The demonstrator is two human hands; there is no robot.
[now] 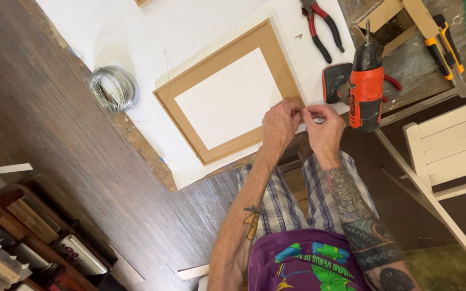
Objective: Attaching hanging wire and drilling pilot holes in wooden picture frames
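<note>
Drill [364, 89] just beside right hand [323, 129]

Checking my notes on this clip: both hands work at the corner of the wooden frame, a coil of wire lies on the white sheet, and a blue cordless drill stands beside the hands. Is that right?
Not quite: the cordless drill is orange and black, not blue, as the head view shows. The rest holds: the left hand and right hand meet at the wooden frame corner, and the coil of wire lies on the white sheet.

Dark wooden plank floor [82, 161], white slatted chair [449, 156] at right, cluttered shelf [28, 237] lower left.
</note>
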